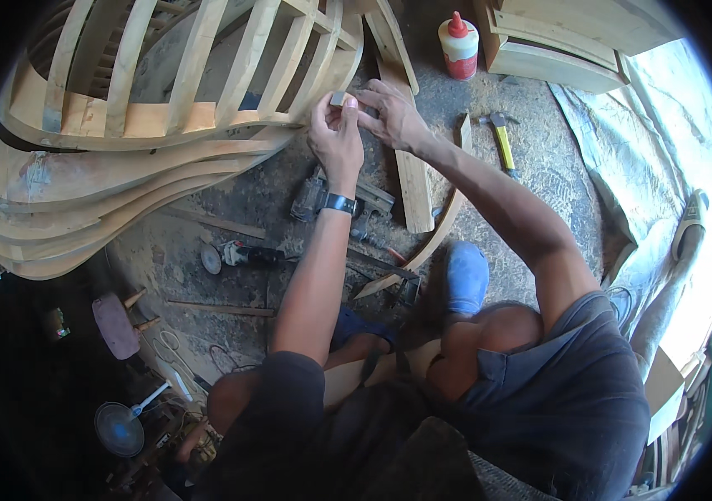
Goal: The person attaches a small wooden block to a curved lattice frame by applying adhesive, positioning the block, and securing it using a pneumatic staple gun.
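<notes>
My left hand [337,142] is raised at the bow-like end of a curved wooden frame [206,113], its thumb and fingers closed on a small greyish block [338,98]. Whether the block is wood or metal is too small to tell. Close beside it, my right hand [396,118] has its fingers bent and drawn together, the tips near the left thumb. What those fingertips pinch, if anything, I cannot make out. A dark watch sits on my left wrist. Just right of the frame's end, a pale wooden board [414,188] lies on the floor below my right hand.
On the dusty floor lie a yellow-handled hammer [503,142], an angle grinder [243,254], a grey power tool [310,199] and a curved wood strip [439,235]. A white glue bottle with a red cap [459,50] stands near a wooden drawer unit [552,63]. Cords trail at lower left.
</notes>
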Demonstrator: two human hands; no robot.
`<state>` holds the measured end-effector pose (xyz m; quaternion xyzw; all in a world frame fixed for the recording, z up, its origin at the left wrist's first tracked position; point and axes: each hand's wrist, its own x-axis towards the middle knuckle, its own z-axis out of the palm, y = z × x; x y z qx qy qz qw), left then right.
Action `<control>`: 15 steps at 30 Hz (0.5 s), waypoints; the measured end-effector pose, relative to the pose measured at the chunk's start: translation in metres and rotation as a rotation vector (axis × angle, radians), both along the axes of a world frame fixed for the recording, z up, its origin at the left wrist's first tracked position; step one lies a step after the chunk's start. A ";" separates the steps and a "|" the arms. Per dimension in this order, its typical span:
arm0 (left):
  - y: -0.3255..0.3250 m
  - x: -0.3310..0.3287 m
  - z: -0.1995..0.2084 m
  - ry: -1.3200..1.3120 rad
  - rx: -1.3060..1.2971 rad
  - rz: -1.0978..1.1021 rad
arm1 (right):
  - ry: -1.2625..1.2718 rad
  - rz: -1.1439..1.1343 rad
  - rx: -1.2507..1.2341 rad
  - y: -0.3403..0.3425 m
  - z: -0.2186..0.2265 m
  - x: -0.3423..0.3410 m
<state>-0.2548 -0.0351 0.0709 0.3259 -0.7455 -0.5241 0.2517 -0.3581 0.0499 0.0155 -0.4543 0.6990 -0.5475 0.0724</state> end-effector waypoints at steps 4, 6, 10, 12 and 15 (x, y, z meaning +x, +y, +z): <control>0.009 0.029 0.008 0.152 0.258 0.037 | -0.352 0.000 0.007 0.030 0.017 0.001; 0.025 0.028 0.030 0.327 0.443 0.177 | -0.960 -0.246 -0.155 0.048 -0.003 -0.019; 0.025 0.048 0.065 0.479 0.746 0.265 | -1.797 -0.499 -0.604 0.050 -0.033 -0.075; 0.024 0.055 0.077 0.567 0.868 0.229 | -1.789 -0.352 -0.778 0.045 -0.039 -0.095; 0.023 0.067 0.087 0.672 1.010 0.173 | -1.700 -0.485 -0.884 0.014 -0.043 -0.116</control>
